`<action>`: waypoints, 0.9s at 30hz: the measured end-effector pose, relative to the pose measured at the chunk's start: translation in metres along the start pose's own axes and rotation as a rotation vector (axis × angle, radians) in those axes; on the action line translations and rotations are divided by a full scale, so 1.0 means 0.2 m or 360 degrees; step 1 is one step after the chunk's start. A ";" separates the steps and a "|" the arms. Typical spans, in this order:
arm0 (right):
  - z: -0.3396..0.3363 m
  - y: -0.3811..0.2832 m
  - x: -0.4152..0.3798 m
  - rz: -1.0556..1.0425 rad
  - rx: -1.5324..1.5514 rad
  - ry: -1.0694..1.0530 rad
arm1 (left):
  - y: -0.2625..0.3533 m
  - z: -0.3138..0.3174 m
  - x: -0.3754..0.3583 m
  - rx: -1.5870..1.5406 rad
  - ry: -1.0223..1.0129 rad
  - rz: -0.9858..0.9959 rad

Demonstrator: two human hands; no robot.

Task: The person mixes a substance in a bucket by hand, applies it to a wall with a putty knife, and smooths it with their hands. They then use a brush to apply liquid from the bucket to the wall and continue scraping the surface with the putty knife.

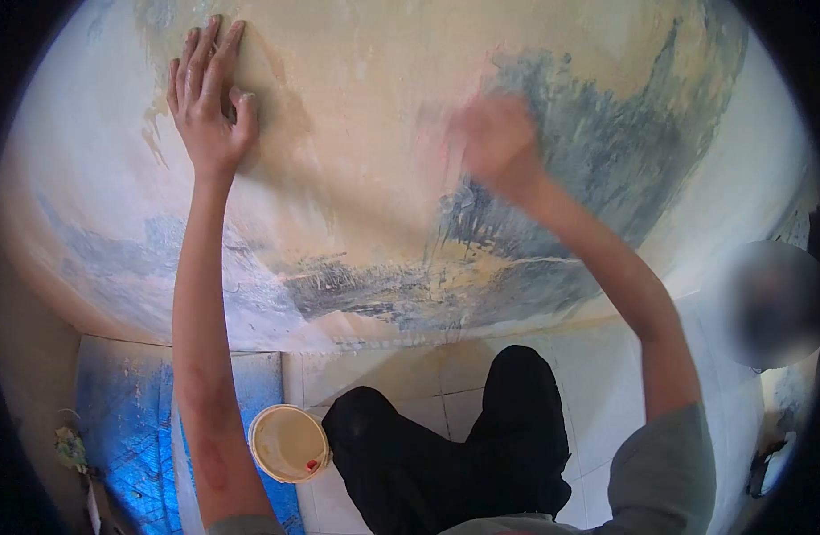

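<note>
A large wall surface point(356, 107) fills the upper view, painted cream and pale yellow with dark grey-blue patches and drips. My left hand point(205, 111) lies against its upper left part, fingers stretched upward and thumb out, holding nothing. Some wet-looking smears show around those fingertips. Over the border between the cream area and the dark grey patch point(597, 160) is my right hand point(499, 143), smeared by motion. Its fingers cannot be made out, nor whether anything is in them. A pinkish blur shows beside it.
Beside my knee stands a cream bucket point(290, 443) with a small red-orange thing point(312, 465) inside. A blue sheet point(134, 428) covers the floor at left; pale tiles point(428, 410) lie under my legs. A blurred round patch point(775, 303) shows at far right.
</note>
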State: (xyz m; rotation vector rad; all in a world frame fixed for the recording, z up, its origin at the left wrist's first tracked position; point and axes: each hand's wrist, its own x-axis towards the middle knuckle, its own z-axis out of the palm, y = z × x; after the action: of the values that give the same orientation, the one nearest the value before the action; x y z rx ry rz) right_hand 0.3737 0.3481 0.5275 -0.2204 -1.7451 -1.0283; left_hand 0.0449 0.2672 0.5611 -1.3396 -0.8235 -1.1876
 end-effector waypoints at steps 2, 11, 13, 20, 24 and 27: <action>0.00 -0.15 -0.18 -0.0710 0.0380 -0.0579 | 0.01 -0.01 0.01 -0.0006 0.0028 -0.0008; 0.08 -0.23 -0.12 -0.0599 0.0361 -0.0347 | 0.01 -0.01 0.01 0.0018 -0.0010 -0.0029; 0.09 -0.11 0.00 -0.0512 0.0342 -0.0235 | 0.01 -0.01 0.01 -0.0007 0.0001 -0.0032; 0.07 -0.10 -0.09 -0.0480 0.0131 -0.0221 | 0.01 -0.01 0.00 -0.0001 -0.0005 -0.0041; 0.00 0.07 0.13 -0.0647 0.0032 -0.0103 | 0.00 0.00 -0.01 -0.0023 0.0016 -0.0052; -0.06 0.06 0.10 -0.0237 0.0010 -0.0276 | 0.02 -0.01 0.01 -0.0030 -0.0015 -0.0071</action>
State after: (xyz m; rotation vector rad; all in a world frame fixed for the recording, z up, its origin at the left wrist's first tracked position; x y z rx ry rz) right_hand 0.3790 0.3400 0.5518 -0.1820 -1.9445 -1.1384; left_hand 0.0480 0.2640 0.5608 -1.3493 -0.8548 -1.2271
